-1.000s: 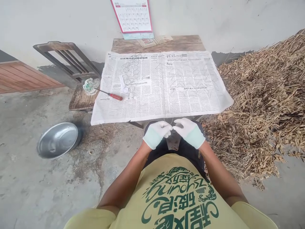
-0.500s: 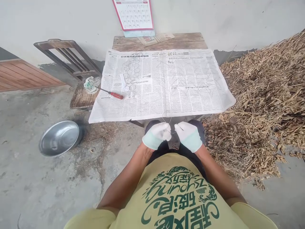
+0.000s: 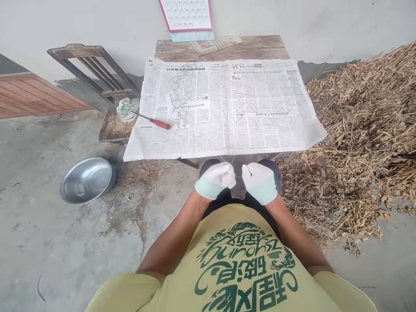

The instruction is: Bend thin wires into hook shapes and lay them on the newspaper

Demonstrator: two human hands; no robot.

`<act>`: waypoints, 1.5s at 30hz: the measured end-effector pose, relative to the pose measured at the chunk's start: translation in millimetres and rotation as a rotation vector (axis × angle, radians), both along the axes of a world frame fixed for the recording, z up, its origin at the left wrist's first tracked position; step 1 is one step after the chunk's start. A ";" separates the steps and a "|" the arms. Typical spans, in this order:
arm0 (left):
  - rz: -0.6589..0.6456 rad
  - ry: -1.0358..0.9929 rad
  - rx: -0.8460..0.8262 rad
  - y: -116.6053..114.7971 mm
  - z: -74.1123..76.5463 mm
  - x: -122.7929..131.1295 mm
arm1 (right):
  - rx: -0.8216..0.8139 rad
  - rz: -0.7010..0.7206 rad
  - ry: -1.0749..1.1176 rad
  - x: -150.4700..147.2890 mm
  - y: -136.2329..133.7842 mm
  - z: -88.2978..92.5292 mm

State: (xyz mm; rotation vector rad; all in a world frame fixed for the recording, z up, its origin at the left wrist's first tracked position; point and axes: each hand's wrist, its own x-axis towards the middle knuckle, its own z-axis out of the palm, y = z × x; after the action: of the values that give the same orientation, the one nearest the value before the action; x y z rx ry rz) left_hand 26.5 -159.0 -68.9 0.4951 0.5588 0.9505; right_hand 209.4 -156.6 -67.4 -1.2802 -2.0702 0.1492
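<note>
My left hand (image 3: 217,178), in a white glove with a mint cuff, is closed on a thin wire (image 3: 238,176). A loop of this wire rises above its fingers at the newspaper's front edge. My right hand (image 3: 260,181), gloved alike, pinches the other end of the wire, a short gap away. Both hands are over my lap, just in front of the table. On the spread newspaper (image 3: 208,141) lie several wire rings (image 3: 182,86) at the left and thin bent wire pieces (image 3: 271,93) at the right. A red-handled screwdriver (image 3: 160,124) rests near the left edge.
A wooden chair (image 3: 112,130) with a crumpled plastic bag (image 3: 126,109) on it stands left of the table. A metal basin (image 3: 87,181) is on the concrete floor. Dried plant stalks (image 3: 351,173) are heaped at the right. A calendar (image 3: 186,15) hangs on the wall.
My hands have drawn slightly apart, the right one moving a little to the right, and more wire shows between them. The view has tilted slightly down.
</note>
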 end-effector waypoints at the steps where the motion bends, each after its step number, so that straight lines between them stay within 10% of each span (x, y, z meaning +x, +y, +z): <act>1: -0.013 -0.009 0.007 0.5 -0.7 -0.2 | 0.000 -0.001 -0.001 0.2 0.2 -0.3; 9: -0.077 -0.024 0.072 4.1 -2.4 -0.8 | -0.162 -0.083 0.102 -2.7 -2.3 2.6; 19: -0.060 0.112 0.111 -5.0 -16.0 -3.5 | -0.879 -0.023 0.842 -8.9 -5.0 31.2; 32: 0.012 0.526 0.327 -18.4 -4.9 -0.7 | -0.563 -0.200 0.346 -12.4 -2.0 8.4; 37: 0.021 0.555 0.373 -24.3 -0.4 -0.6 | -0.709 -0.250 0.642 -13.6 2.0 15.2; 45: 0.079 0.284 0.268 -12.3 -19.7 -5.0 | -1.027 0.043 1.018 -1.5 1.2 24.2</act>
State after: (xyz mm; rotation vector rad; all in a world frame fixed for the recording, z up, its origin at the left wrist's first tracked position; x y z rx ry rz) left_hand 21.6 -171.3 -88.6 0.8625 0.7144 1.0438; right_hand 207.9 -155.4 -43.2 -1.2391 -1.0635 1.6566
